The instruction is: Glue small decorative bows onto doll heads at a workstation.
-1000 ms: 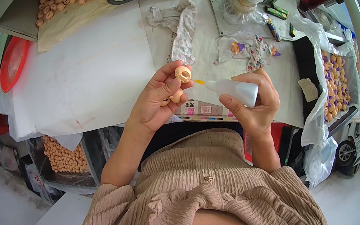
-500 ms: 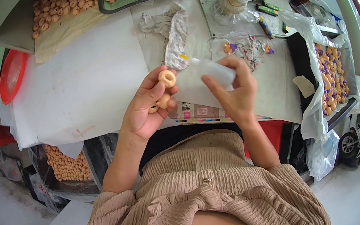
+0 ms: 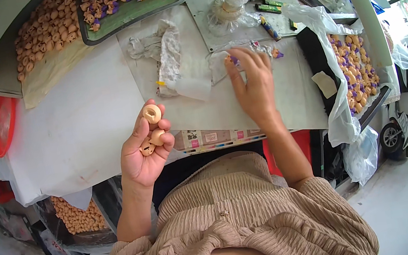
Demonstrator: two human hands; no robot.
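Observation:
My left hand (image 3: 143, 160) is closed on several small peach toy heads. One round head (image 3: 151, 114) sits between thumb and fingertips with its hollow opening showing; more lie lower, against the curled fingers. My right hand (image 3: 255, 83) reaches over a plastic sheet on the table, thumb and fingers apart. At its fingertips is a small peach and purple toy figure body (image 3: 231, 60); whether they touch it is hard to tell. A translucent squeeze bottle (image 3: 192, 87) with a yellow tip lies on the table between my hands, beside a crumpled cloth (image 3: 169, 51).
A green tray (image 3: 114, 23) of purple and peach parts stands at the back, beside a heap of peach heads (image 3: 48, 32). At right is a lined box (image 3: 337, 126) full of assembled pieces. A red basin (image 3: 3, 125) stands left; a press with a plastic-wrapped part (image 3: 230, 11) stands behind.
My right hand has let go of the squeeze bottle, which now lies on the table, and has moved to the small figure body. My left hand still holds the heads. The view has shifted.

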